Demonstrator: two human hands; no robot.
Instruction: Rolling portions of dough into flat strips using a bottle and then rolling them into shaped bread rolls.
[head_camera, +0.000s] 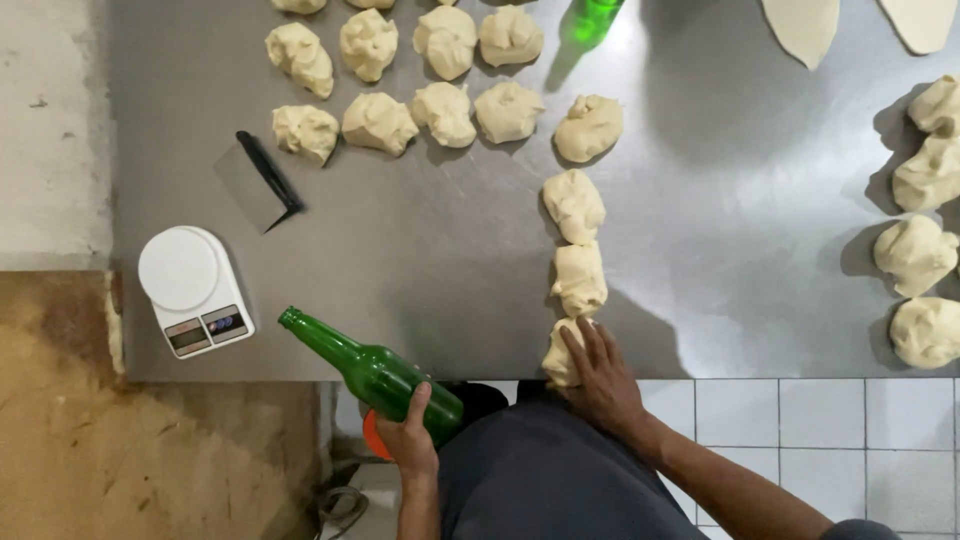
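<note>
The left hand (410, 445) is closed around the fat lower body of a green glass bottle (370, 372), thumb laid up along the glass and the other fingers wrapped out of sight behind it. From that grip the bottle slants up and away to the left, its neck reaching out over the near edge of the steel table (420, 260). Just beyond the bottle's mouth, further left, sits a white kitchen scale (192, 290), and past that, further up the table, lies a dough scraper (262, 180) with a black handle. The right hand (600, 375) is spread open and flat, fingers extended, palm pressing down on the nearest dough lump (560, 358) at the table's edge; it is touching the lump, not gripping it. Straight ahead of those fingertips a short line of dough lumps (576, 240) runs away from the hand, joining rows of dough lumps (440, 105) further off to the left. A second green bottle (592, 18) stands at the far edge, well apart from either hand. More dough pieces (920, 255) lie off to the right.
</note>
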